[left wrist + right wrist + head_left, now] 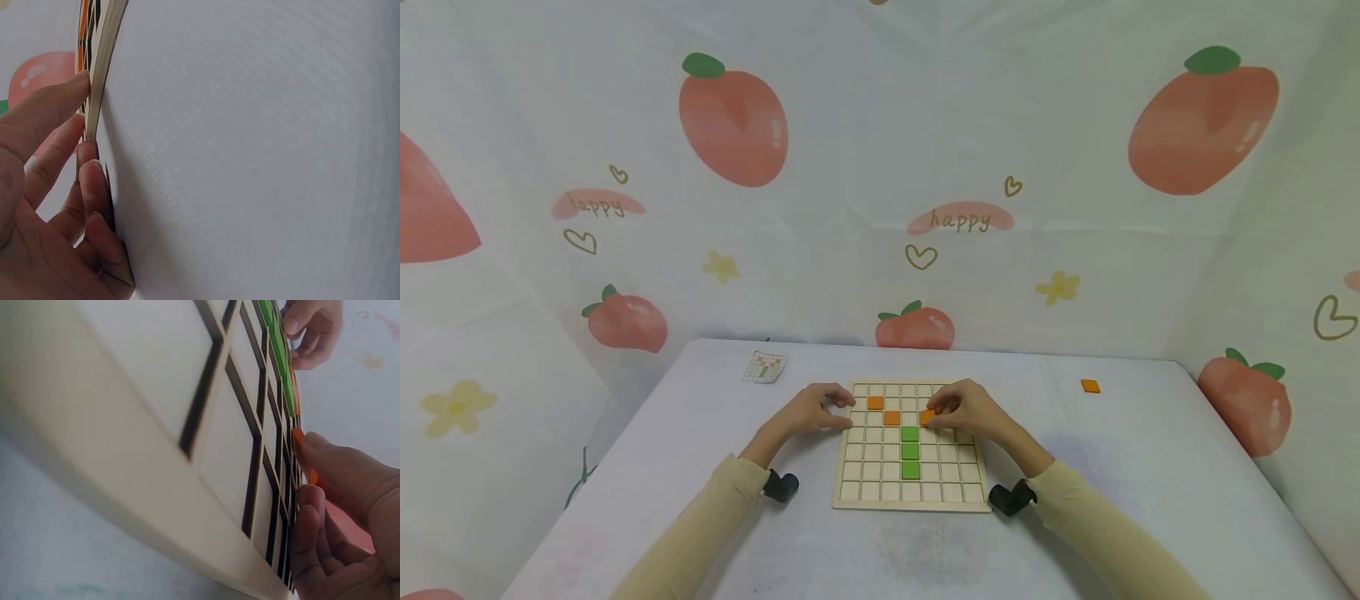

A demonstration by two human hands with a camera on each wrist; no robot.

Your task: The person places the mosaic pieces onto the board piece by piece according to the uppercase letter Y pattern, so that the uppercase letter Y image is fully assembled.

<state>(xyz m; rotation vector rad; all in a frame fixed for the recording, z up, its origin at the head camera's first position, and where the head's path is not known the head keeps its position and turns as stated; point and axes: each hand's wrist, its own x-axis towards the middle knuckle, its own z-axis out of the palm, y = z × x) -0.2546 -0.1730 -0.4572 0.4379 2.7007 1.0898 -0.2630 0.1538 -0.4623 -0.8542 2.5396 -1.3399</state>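
Observation:
A wooden grid board (868, 493) lies flat on the table, with two orange square tiles (876, 402) and a column of three green tiles (910, 451) set in its cells. My left hand (817, 407) is at the board's left edge; in the left wrist view its thumb and fingertips (80, 78) touch the rim. Over the board's right half, my right hand (964, 408) pinches an orange tile (927, 417) between thumb and fingers. That tile (314, 477) appears tilted against the grid in the right wrist view, partly hidden by the fingers.
Another orange tile (1091, 386) lies alone at the table's far right. A small paper card (764, 367) printed with a coloured grid pattern lies at the back left. A fruit-printed cloth (850, 150) hangs behind the white table (880, 554).

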